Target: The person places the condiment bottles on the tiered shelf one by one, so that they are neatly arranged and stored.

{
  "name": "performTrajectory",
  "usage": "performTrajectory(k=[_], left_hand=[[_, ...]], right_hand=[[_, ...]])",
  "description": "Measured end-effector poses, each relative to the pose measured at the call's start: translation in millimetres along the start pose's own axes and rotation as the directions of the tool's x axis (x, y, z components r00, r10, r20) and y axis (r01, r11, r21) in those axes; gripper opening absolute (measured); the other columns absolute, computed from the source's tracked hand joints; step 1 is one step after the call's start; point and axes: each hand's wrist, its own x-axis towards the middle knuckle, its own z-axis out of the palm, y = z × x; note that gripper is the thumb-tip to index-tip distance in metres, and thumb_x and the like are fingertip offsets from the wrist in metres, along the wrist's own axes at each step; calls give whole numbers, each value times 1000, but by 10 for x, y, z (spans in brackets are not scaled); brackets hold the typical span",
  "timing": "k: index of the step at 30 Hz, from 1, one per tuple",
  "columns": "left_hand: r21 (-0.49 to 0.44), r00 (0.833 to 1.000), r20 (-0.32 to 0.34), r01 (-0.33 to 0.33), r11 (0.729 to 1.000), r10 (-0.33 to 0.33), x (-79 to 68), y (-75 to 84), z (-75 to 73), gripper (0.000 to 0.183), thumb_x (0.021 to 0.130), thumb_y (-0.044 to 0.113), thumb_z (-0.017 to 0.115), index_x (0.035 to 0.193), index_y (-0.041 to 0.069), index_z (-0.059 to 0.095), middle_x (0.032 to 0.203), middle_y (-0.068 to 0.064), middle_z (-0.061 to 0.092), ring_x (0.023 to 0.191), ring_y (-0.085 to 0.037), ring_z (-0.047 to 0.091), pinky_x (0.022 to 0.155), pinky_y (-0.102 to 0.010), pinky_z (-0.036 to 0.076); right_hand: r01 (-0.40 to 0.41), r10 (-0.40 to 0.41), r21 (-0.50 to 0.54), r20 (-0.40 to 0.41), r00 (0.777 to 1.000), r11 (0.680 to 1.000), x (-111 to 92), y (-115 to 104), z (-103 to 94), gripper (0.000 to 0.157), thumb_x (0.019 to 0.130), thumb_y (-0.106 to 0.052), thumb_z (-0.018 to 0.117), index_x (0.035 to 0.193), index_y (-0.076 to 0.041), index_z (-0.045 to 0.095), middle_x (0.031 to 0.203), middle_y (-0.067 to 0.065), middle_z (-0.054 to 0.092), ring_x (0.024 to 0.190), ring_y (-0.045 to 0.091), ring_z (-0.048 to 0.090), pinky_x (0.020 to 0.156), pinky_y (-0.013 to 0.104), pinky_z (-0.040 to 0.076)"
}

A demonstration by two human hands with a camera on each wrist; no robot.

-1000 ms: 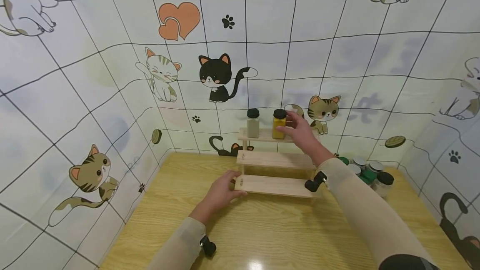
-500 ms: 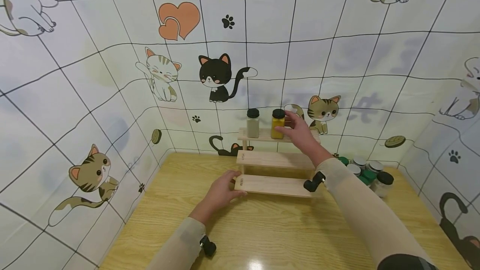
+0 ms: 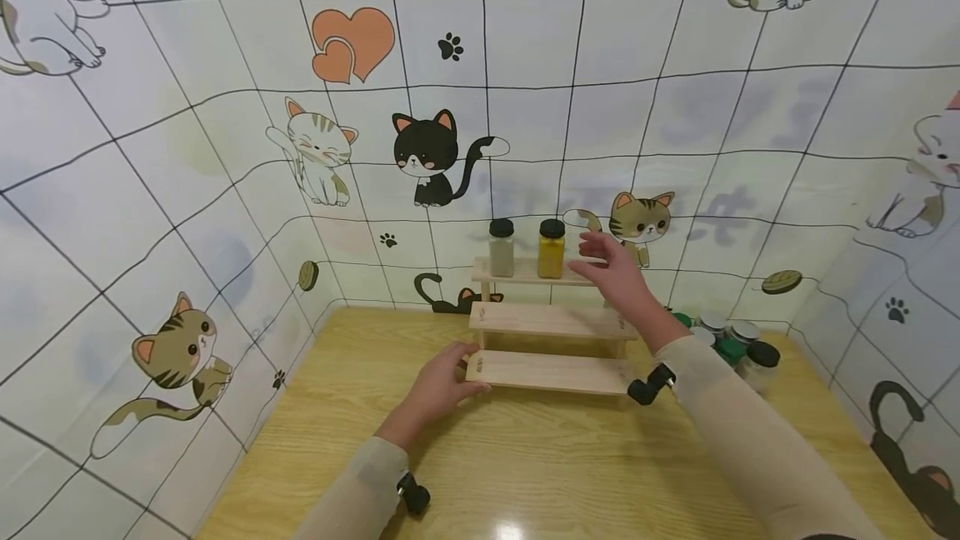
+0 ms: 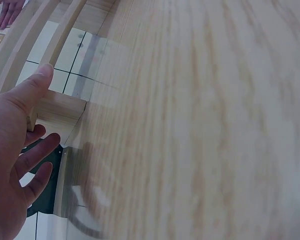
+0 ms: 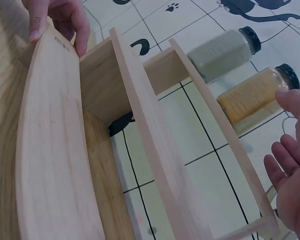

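A three-tier wooden rack (image 3: 551, 371) stands on the table against the wall. My left hand (image 3: 442, 386) holds the left end of its lowest board, the thumb on one side and fingers on the other, as the left wrist view shows. On the top board, a black-capped jar of yellow powder (image 3: 551, 252) stands upright beside a similar jar with pale contents (image 3: 502, 250). Just right of the yellow jar is my right hand (image 3: 618, 273), fingers spread and apart from it in the head view. In the right wrist view its thumb overlaps the yellow jar's (image 5: 252, 97) neck.
Several jars with green, silvery and black lids (image 3: 731, 348) are grouped on the table right of the rack, near my right forearm. Cat-patterned wall coverings (image 3: 420, 157) enclose the wooden table (image 3: 525, 457) at the back and sides.
The yellow jar shifted slightly left along the top board while my right hand held it. That hand has since let go and moved off to the right. My left hand stays on the rack.
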Motion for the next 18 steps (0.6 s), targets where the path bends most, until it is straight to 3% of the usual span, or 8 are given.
performTrajectory(k=[3, 8, 18], left_hand=[[0, 1000, -3, -3, 1000, 3, -2, -4, -4, 81, 94, 48, 89, 159, 12, 57, 156, -5, 60, 125, -28, 69, 97, -48, 60], [-1, 1000, -14, 0, 1000, 0, -5, -21, -1, 81, 94, 47, 90, 158, 10, 57, 154, -6, 61, 124, -28, 69, 97, -49, 60], [-9, 1000, -6, 11, 1000, -12, 13, -22, 11, 81, 93, 45, 91, 159, 11, 57, 154, -5, 61, 125, -28, 69, 99, -49, 59]], right_hand=[[-4, 2, -49, -32, 1000, 999, -144, -8, -113, 67, 108, -34, 77, 162, -6, 49, 156, 22, 54, 143, 36, 53, 119, 53, 44], [-17, 8, -130, -68, 998, 991, -395, 29, -305, 62, 109, -37, 75, 158, -6, 53, 152, 22, 57, 136, 34, 58, 106, 35, 51], [-17, -15, -279, -113, 994, 960, -880, 80, -691, 58, 111, -34, 73, 156, -4, 54, 149, 22, 57, 133, 40, 57, 93, 20, 49]])
